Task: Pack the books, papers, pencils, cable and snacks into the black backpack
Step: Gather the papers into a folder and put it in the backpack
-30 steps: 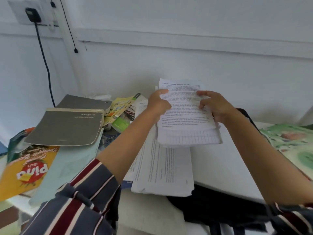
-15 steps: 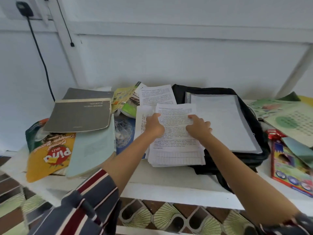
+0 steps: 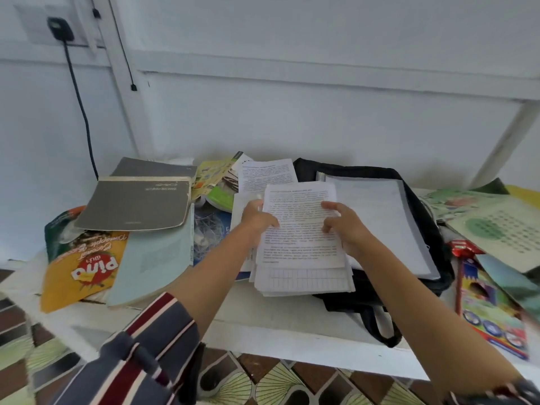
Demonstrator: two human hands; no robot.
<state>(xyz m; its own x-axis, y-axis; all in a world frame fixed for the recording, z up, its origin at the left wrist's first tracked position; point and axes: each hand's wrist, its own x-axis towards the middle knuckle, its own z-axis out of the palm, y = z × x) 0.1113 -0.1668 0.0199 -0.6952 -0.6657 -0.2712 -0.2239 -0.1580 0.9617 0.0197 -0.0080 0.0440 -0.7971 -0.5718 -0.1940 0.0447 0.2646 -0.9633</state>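
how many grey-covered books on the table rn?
2. One grey book lies on top of the left pile; a second grey book sits partly under it, toward the wall. More may be hidden under the clutter.

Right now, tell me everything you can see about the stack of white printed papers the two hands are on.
The stack of white printed papers is a loose, slightly fanned sheaf. Its top sheet carries dense, blurred black text; a sheet with a ruled grid sticks out along the near edge. It lies flat on the white table, its right part overlapping the black fabric backpack. The left hand grips its left edge and the right hand pinches the top sheet near its right edge.
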